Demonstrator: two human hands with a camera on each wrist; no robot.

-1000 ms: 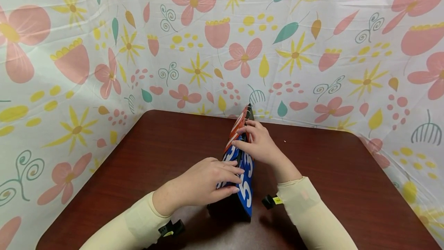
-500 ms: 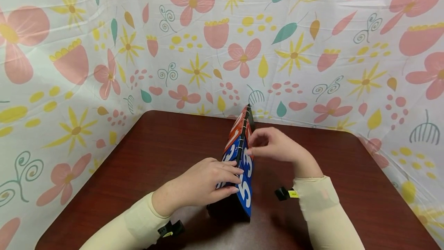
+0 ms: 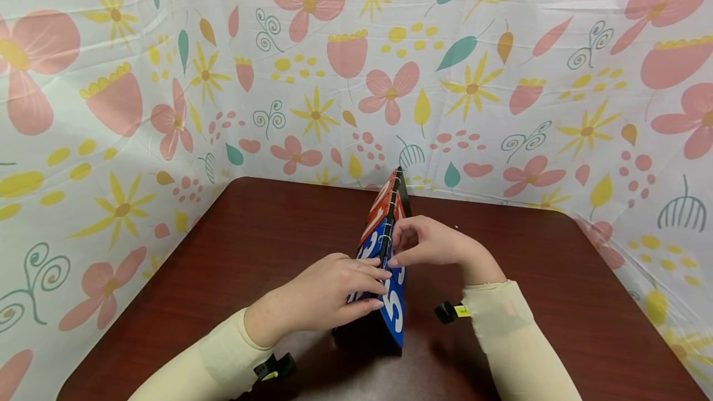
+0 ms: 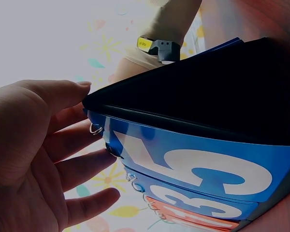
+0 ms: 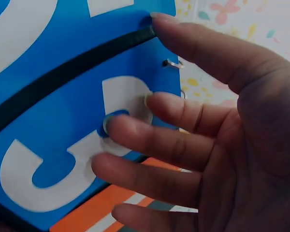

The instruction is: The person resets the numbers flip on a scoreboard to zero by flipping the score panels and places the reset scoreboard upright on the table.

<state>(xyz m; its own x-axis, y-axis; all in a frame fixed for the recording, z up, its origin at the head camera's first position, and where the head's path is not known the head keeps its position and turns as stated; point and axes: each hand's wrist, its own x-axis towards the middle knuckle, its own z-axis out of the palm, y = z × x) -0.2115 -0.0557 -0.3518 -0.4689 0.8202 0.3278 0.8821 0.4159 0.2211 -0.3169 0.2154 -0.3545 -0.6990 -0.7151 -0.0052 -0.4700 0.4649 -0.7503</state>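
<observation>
A tent-shaped flip scoreboard point(image 3: 394, 322) stands on the table, its ridge running away from me. Ring-bound number cards hang on both sides, blue with white digits nearer and red-orange ones point(image 3: 383, 195) farther off. My left hand point(image 3: 328, 289) rests over the near end of the ridge with extended fingers; in the left wrist view its thumb point(image 4: 70, 92) lies at the apex beside the rings. My right hand point(image 3: 437, 245) is at the right face, loosely bent. The right wrist view shows its thumb point(image 5: 183, 38) at the top edge between two blue cards, the fingers spread before the blue 3 point(image 5: 48, 193).
The dark red-brown table point(image 3: 278, 221) extends around the scoreboard. A white flower-print cloth point(image 3: 473, 110) hangs behind and along the left. Small black wrist devices point(image 3: 445, 312) sit below both sleeves.
My right hand has left its place over the ridge, swung to the right side, then come in lower and nearer along the blue cards. The left hand and scoreboard have stayed put.
</observation>
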